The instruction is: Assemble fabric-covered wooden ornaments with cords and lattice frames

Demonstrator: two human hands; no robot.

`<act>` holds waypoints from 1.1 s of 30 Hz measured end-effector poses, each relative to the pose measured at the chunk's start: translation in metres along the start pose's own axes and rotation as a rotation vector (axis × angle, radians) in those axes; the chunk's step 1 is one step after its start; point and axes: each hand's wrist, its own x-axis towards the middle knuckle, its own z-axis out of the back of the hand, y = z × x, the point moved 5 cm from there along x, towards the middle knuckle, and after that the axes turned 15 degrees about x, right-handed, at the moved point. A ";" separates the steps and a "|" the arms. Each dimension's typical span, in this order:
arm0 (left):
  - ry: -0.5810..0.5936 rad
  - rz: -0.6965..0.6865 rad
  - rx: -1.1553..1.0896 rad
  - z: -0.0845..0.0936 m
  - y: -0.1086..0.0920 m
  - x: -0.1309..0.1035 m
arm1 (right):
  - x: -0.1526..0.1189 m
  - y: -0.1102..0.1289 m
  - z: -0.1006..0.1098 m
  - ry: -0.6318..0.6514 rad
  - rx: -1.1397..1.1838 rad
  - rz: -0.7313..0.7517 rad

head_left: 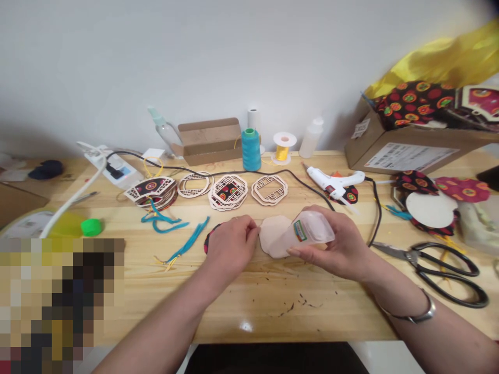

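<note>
My right hand (345, 241) is wrapped round a translucent glue bottle (310, 228) with a small green label, tilted so that its lower end points down and left. Beneath the bottle lies a pale scalloped piece (273, 236), partly covered by it; the nozzle cannot be made out. My left hand (236, 241) is closed, thumb and finger pinched at the left edge of that piece. Under the left hand a dark patterned fabric piece (206, 240) shows only its edge. Just behind are scalloped lattice frames, one bare frame (270, 190) and a stack (228, 192) over patterned fabric.
A white glue gun (331, 182) with a black cable lies behind my right hand, large scissors (413, 257) to its right. Blue tassels (189, 241) lie left. Along the wall stand a blue thread cone (250, 149), a yellow spool (283, 150) and a filled carton (390, 150).
</note>
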 end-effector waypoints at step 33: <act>0.209 -0.150 -0.084 -0.004 -0.009 -0.013 | 0.000 0.001 0.019 0.066 -0.008 -0.042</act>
